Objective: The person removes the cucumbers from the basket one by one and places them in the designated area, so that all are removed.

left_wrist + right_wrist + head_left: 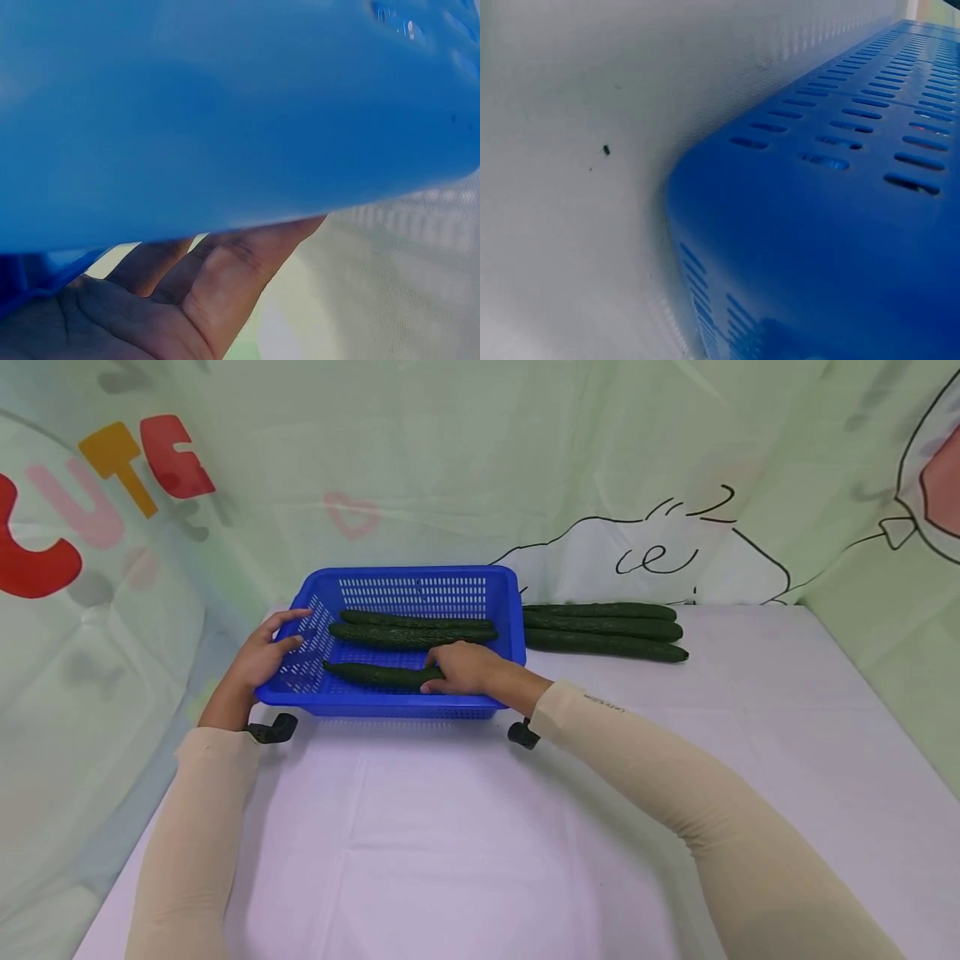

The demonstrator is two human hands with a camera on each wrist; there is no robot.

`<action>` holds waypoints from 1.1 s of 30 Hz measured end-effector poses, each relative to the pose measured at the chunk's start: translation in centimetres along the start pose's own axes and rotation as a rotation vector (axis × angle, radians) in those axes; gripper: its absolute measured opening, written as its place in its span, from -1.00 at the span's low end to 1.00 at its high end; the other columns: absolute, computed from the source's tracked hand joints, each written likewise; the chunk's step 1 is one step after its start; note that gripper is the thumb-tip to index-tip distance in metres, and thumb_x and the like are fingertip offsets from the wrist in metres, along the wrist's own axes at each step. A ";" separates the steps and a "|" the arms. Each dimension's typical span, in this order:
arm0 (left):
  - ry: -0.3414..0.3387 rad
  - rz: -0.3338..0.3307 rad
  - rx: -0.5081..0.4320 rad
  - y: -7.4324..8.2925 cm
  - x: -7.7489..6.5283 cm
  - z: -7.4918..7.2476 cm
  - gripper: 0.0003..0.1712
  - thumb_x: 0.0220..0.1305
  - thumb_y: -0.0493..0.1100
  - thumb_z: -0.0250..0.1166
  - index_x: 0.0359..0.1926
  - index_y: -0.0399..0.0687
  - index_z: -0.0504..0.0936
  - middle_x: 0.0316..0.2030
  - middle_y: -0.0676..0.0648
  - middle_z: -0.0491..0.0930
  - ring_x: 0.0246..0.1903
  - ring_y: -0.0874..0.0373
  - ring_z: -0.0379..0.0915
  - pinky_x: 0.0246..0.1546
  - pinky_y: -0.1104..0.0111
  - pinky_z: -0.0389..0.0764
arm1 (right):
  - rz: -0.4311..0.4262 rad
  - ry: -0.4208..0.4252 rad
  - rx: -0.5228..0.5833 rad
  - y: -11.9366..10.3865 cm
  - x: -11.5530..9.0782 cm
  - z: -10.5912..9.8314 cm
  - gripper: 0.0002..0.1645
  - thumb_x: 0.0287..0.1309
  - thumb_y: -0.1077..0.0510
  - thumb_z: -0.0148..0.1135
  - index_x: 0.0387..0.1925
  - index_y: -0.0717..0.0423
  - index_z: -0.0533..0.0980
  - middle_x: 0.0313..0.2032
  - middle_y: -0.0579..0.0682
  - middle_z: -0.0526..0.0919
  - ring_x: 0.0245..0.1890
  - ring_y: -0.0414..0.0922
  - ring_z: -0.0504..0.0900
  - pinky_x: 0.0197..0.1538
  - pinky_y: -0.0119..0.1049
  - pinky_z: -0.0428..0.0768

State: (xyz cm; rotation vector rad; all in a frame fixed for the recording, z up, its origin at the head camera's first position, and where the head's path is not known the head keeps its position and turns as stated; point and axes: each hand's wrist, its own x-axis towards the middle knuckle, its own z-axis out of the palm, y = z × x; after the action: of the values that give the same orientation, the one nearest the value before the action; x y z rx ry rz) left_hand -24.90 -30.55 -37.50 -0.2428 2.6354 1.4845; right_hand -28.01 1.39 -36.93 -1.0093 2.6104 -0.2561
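Near cucumber (pixel 375 674), one, dark green: it lay inside the blue basket (pixel 375 700), close along the front wall, its long axis running left to right with the basket's long side. Position relative to the fingers, as I logged it from my remote station: right hand (pixel 468 668) nearer, in contact, thumb and fingers pinching the cucumber toward its right end, which the hand hid from me. The visible length lay to the left of those fingers, aimed toward the left hand (pixel 261 660); I judged the hold off-centre, most of the weight falling on that side.

Left hand: fingers extended over the basket's left rim, not clenched, apart from the cucumber's tip. My right wrist view showed only the basket's outer wall and pale cloth, so I read the pinch from the head view.

Also listed: middle cucumber (pixel 412 636) and far cucumber (pixel 397 619), side by side in the basket behind the near one; three cucumbers (pixel 603 626) on the desk (pixel 465 827), right of the basket, left ends out of my sight.
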 end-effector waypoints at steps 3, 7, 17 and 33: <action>0.001 0.000 -0.004 0.1 -0.1 0.0 -0.43 0.51 -0.09 -0.05 0.48 0.27 0.19 0.57 -0.18 -0.13 0.40 -0.43 0.09 0.23 -0.29 0.32 | -0.001 0.011 -0.007 0.0 0.0 -0.1 -0.38 0.33 -0.15 0.17 0.29 0.07 0.45 0.18 0.03 0.62 0.18 -0.02 0.60 0.27 -0.09 0.53; 0.001 0.002 -0.007 0.1 -0.1 -0.1 -0.43 0.51 -0.09 -0.05 0.48 0.26 0.18 0.57 -0.19 -0.13 0.40 -0.44 0.08 0.24 -0.30 0.31 | 0.008 0.038 -0.015 -0.1 -0.1 -0.3 -0.43 0.34 -0.09 0.17 0.28 0.07 0.47 0.19 0.03 0.62 0.19 -0.01 0.59 0.22 -0.07 0.56; 0.003 0.003 -0.008 0.0 -0.1 0.1 -0.43 0.52 -0.11 -0.06 0.49 0.26 0.18 0.57 -0.19 -0.14 0.41 -0.44 0.07 0.24 -0.30 0.31 | 0.005 0.082 0.042 -0.1 -0.3 -0.1 -0.47 0.38 -0.09 0.12 0.30 -0.06 0.36 -0.16 0.02 0.72 -0.23 -0.07 0.69 -0.14 -0.16 0.65; 0.003 -0.012 -0.014 0.0 0.0 0.1 -0.43 0.52 -0.09 -0.06 0.49 0.28 0.17 0.56 -0.21 -0.10 0.38 -0.44 0.13 0.20 -0.26 0.38 | -0.139 0.038 0.080 0.1 -0.2 0.0 -0.33 0.18 0.07 0.38 0.31 -0.25 0.40 0.36 -0.03 0.44 0.37 -0.02 0.41 0.33 -0.08 0.48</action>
State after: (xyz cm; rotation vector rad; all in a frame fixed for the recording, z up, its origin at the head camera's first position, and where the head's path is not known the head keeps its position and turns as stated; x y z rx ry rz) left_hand -24.85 -30.45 -37.56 -0.2609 2.6220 1.5003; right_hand -27.91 1.62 -36.90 -1.1707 2.5444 -0.4132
